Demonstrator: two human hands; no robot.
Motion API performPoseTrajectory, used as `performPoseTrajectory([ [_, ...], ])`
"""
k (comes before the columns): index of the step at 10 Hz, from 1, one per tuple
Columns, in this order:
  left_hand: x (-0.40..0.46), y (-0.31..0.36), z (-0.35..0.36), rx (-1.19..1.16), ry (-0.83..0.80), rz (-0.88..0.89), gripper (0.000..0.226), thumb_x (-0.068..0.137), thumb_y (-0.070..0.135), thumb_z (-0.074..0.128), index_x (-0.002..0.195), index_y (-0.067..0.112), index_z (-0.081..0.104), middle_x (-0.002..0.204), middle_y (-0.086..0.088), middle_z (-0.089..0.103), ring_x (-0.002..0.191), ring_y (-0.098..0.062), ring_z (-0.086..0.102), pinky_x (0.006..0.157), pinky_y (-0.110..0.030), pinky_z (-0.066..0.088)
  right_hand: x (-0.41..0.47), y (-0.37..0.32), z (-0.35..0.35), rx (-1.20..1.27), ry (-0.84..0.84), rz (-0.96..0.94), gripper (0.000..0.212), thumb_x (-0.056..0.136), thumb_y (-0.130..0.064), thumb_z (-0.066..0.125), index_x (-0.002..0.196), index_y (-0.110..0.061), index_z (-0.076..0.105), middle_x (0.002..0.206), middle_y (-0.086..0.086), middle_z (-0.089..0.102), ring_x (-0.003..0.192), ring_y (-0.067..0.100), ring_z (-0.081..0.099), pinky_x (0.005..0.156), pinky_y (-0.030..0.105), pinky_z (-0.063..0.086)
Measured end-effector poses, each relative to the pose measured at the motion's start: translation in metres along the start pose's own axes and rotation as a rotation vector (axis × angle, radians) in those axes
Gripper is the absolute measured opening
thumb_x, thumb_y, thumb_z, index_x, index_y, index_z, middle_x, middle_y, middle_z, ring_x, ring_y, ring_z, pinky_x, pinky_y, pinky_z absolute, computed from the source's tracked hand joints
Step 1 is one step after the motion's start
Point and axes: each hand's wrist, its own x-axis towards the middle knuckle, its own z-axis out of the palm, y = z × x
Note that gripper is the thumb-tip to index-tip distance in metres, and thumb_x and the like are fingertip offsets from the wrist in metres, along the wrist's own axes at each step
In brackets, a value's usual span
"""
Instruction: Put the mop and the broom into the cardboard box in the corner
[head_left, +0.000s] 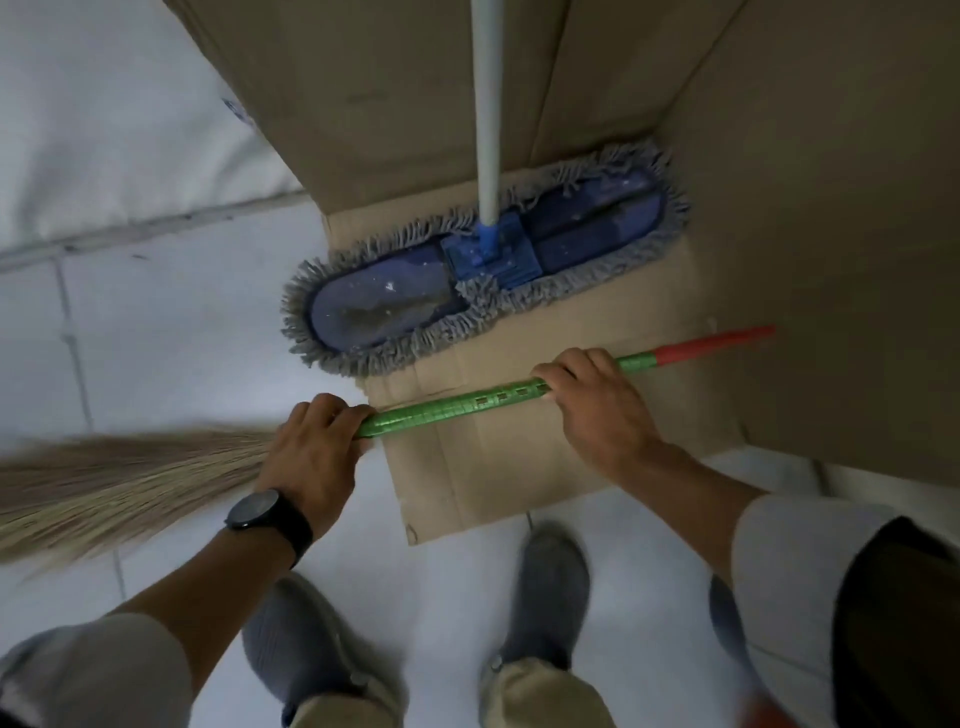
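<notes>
A single head-worn wide-angle camera looks steeply down from standing height, facing a corner. Its frame takes in the cardboard box (810, 234) ahead, the tiled floor (171, 338) at left, and, close beneath the lens, both forearms and the wearer's feet at the bottom edge.

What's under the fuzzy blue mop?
The mop head lies on the cardboard box's brown bottom panel, its left tip sticking out over the white tile floor. The cardboard directly beneath it is covered, so anything there can't be seen.
</notes>
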Motion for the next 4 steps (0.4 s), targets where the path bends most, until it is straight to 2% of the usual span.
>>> performPoseTrajectory([
  [2,0.075,-0.023,0.110,-0.003,-0.053,0.025,0.036,0.090,0.022,0.067,0.125,0.016,0.064,0.106,-0.006,0.058,0.096,-0.029,0.050,0.083,-0.046,0.050,0.031,0.055,0.105,-0.058,0.018,0.038,0.039,0.086,0.000,0.061,0.121,-0.016,0.069,0.109,0.007,0.065,0.099,0.034,0.055,0.094,0.046,0.048],
  [3,0.084,-0.026,0.132,-0.015,-0.027,0.048,0.039,0.089,0.021,0.070,0.127,0.018,0.064,0.107,-0.006,0.060,0.097,-0.031,0.052,0.083,-0.046,0.050,0.036,0.063,0.127,-0.075,0.052,0.047,0.039,0.086,0.002,0.061,0.119,-0.016,0.070,0.109,0.009,0.064,0.100,0.035,0.056,0.095,0.048,0.050],
  [4,0.083,-0.025,0.122,-0.016,-0.030,0.049,0.045,0.089,0.024,0.070,0.132,0.022,0.059,0.112,-0.005,0.062,0.100,-0.031,0.055,0.083,-0.046,0.050,0.033,0.061,0.126,-0.099,0.065,0.074,0.041,0.085,-0.001,0.066,0.124,-0.014,0.067,0.114,0.012,0.064,0.104,0.038,0.058,0.096,0.049,0.053],
])
